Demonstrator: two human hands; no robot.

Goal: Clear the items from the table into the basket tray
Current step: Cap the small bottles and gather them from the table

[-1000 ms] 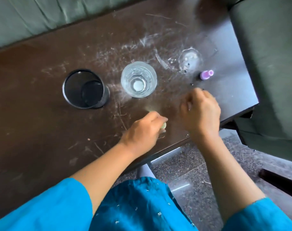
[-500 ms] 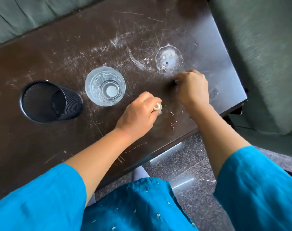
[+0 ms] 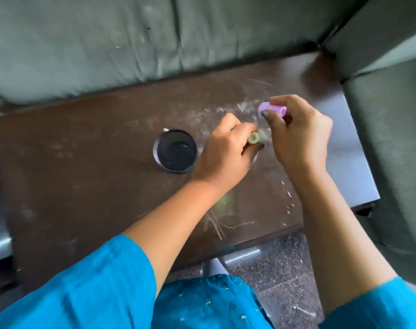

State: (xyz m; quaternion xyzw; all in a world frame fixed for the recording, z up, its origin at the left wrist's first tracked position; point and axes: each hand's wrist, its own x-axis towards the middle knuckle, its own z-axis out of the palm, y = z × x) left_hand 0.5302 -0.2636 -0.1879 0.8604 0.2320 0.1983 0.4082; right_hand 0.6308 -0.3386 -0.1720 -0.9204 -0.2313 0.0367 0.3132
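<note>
My right hand (image 3: pixel 299 136) pinches a small purple bottle (image 3: pixel 272 110), lifted above the dark wooden table (image 3: pixel 83 176). My left hand (image 3: pixel 223 153) grips a small cream-coloured bottle (image 3: pixel 325 138), its round end showing between the fingers. Both hands hover close together over the middle of the table. A black mesh cup (image 3: pixel 174 150) stands just left of my left hand. The glass is hidden behind my hands. No basket tray is in view.
Green sofa cushions (image 3: pixel 131 43) border the table's far side, and another green seat (image 3: pixel 392 115) stands at the right. White scratches and small crumbs mark the tabletop. Speckled floor (image 3: pixel 273 269) shows below the near edge.
My right hand picked the purple bottle off the table and raised it. My left hand lifted with the cream bottle. The view swung, bringing the mesh cup toward the centre.
</note>
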